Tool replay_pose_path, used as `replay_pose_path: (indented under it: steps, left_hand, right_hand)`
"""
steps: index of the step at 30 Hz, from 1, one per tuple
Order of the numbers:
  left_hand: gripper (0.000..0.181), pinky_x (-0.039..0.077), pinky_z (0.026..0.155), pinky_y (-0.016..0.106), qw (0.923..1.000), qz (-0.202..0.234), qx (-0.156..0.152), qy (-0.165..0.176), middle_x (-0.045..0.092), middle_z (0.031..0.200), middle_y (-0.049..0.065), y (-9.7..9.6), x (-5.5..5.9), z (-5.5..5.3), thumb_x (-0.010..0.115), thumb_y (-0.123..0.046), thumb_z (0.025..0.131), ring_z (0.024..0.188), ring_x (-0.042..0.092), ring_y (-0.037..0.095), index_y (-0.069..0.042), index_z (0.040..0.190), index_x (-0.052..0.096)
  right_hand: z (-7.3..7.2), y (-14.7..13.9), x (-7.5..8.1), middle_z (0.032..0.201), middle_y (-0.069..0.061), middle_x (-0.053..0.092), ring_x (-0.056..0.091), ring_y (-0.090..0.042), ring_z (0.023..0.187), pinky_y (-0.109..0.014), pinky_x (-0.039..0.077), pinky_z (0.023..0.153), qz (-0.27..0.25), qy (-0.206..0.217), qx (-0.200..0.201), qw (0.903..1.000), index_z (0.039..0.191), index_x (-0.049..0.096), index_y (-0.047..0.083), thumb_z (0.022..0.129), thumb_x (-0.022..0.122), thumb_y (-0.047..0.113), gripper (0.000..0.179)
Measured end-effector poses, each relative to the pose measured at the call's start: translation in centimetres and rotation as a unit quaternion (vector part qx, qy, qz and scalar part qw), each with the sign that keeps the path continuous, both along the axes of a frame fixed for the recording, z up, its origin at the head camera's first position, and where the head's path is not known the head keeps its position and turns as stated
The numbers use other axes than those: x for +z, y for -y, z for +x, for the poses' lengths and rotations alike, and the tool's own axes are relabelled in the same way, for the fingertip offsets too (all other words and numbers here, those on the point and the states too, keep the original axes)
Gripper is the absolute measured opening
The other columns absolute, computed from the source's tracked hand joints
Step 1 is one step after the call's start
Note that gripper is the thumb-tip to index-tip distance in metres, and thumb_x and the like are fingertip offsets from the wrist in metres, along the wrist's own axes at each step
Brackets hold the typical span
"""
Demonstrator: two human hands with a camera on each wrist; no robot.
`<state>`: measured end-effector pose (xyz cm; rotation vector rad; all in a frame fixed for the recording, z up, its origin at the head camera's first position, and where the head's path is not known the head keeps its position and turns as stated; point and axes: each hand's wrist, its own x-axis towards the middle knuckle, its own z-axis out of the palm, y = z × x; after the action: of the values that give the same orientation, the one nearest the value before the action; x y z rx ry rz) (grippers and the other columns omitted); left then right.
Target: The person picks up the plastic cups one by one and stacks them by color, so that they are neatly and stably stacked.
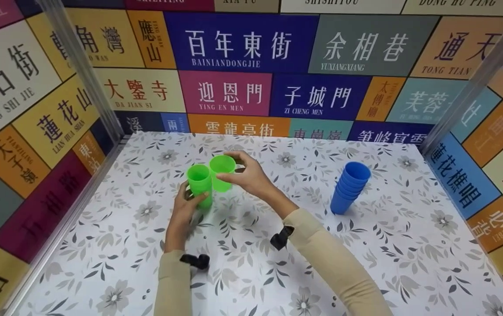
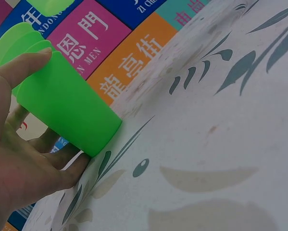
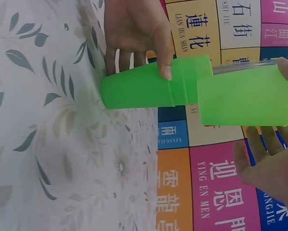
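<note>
On the left of the table stands a short stack of green cups (image 1: 201,188), openings up. My left hand (image 1: 184,205) grips it, thumb across the near side and fingers around the far side. In the left wrist view the lowest cup (image 2: 69,103) has its base at the tabletop. Just right of the stack, my right hand (image 1: 251,176) holds a single green cup (image 1: 220,182) near its rim between thumb and fingers. The right wrist view shows this cup (image 3: 247,98) raised off the table, its base beside the stack's upper rims.
A nested stack of blue cups (image 1: 347,191) stands upright to the right. The tabletop (image 1: 242,259) has a grey leaf and flower pattern. Panels with large printed characters (image 1: 238,41) wall in the back and both sides, with metal posts (image 1: 82,66) at the corners.
</note>
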<state>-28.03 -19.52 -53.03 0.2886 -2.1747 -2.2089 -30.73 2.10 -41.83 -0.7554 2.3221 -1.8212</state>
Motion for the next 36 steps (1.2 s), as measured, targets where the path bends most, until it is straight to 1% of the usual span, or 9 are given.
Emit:
replay_pose_path:
  steps: [3,8,16,24,28,29,31,35,36]
  left_hand:
    - [0.075,0.031,0.122,0.051,1.0,-0.007,0.0,0.003,0.038,0.159,0.016,0.1,-0.1,0.0,0.074,-0.021,0.09,0.148,0.036,0.035,-0.022,0.154,0.034]
    - [0.074,0.033,0.121,0.05,1.0,0.007,-0.003,-0.001,0.04,0.158,0.014,0.2,0.0,0.1,0.075,-0.021,0.09,0.146,0.038,0.033,-0.024,0.152,0.035]
    - [0.074,0.032,0.121,0.05,0.9999,0.012,-0.003,-0.001,0.041,0.157,0.015,0.2,0.1,0.1,0.074,-0.019,0.09,0.146,0.039,0.034,-0.023,0.152,0.035]
    - [0.076,0.029,0.123,0.05,0.9999,0.007,-0.006,0.004,0.036,0.161,0.013,0.2,0.2,0.1,0.074,-0.021,0.09,0.149,0.034,0.033,-0.024,0.154,0.033]
    - [0.078,0.03,0.122,0.051,0.9997,0.015,-0.009,0.014,0.035,0.161,0.011,0.2,0.2,0.2,0.076,-0.026,0.089,0.149,0.034,0.031,-0.027,0.154,0.032]
    - [0.079,0.029,0.122,0.051,0.9996,0.017,-0.012,0.02,0.035,0.162,0.011,0.2,0.5,0.4,0.076,-0.026,0.09,0.15,0.033,0.031,-0.027,0.155,0.032]
    - [0.079,0.03,0.122,0.051,0.9995,0.021,-0.011,0.023,0.035,0.161,0.01,0.1,0.5,0.4,0.076,-0.027,0.089,0.149,0.034,0.03,-0.028,0.154,0.032]
    - [0.076,0.031,0.121,0.051,0.9996,0.015,-0.006,0.021,0.037,0.16,0.011,0.0,0.5,0.3,0.076,-0.027,0.089,0.148,0.036,0.031,-0.028,0.153,0.034]
    - [0.076,0.032,0.121,0.051,0.9998,0.013,-0.005,0.016,0.038,0.16,0.011,0.0,0.2,0.2,0.076,-0.028,0.089,0.148,0.036,0.031,-0.028,0.153,0.035]
  right_hand:
    - [-0.1,0.5,0.5,0.131,-0.008,0.06,0.058,-0.021,0.118,-0.034,0.052,0.1,0.003,-0.007,0.008,0.9999,0.141,0.055,0.014,0.086,0.079,0.025,0.061]
    - [-0.1,1.2,1.3,0.13,-0.011,0.06,0.062,-0.029,0.114,-0.033,0.056,0.093,-0.003,-0.005,0.011,0.9999,0.14,0.055,0.013,0.084,0.081,0.023,0.062]
    - [-0.4,2.4,2.6,0.13,-0.01,0.061,0.064,-0.026,0.11,-0.029,0.058,0.085,-0.001,-0.003,0.011,0.9999,0.14,0.055,0.014,0.085,0.081,0.024,0.062]
    - [-0.8,3.9,3.4,0.136,-0.009,0.06,0.061,-0.025,0.119,-0.028,0.056,0.091,-0.001,-0.008,0.018,0.9998,0.143,0.053,0.011,0.086,0.08,0.026,0.065]
    - [-0.9,4.5,3.4,0.136,-0.008,0.059,0.06,-0.024,0.12,-0.028,0.055,0.093,-0.001,-0.007,0.018,0.9998,0.144,0.052,0.012,0.086,0.08,0.028,0.067]
    - [-1.0,4.6,3.4,0.136,-0.008,0.059,0.06,-0.023,0.12,-0.029,0.054,0.094,-0.002,-0.007,0.016,0.9998,0.144,0.052,0.013,0.086,0.08,0.029,0.067]
    - [-1.2,5.0,3.3,0.135,-0.007,0.06,0.06,-0.022,0.12,-0.029,0.053,0.096,-0.005,-0.008,0.011,0.9999,0.144,0.052,0.013,0.085,0.08,0.029,0.067]
    - [-1.7,5.6,3.0,0.137,-0.006,0.059,0.059,-0.019,0.122,-0.029,0.052,0.1,0.0,-0.009,-0.004,0.9999,0.144,0.053,0.013,0.084,0.081,0.03,0.068]
    - [-1.8,5.7,2.9,0.137,-0.006,0.059,0.058,-0.019,0.123,-0.029,0.052,0.1,0.001,-0.007,-0.007,0.9999,0.143,0.053,0.013,0.084,0.082,0.03,0.068]
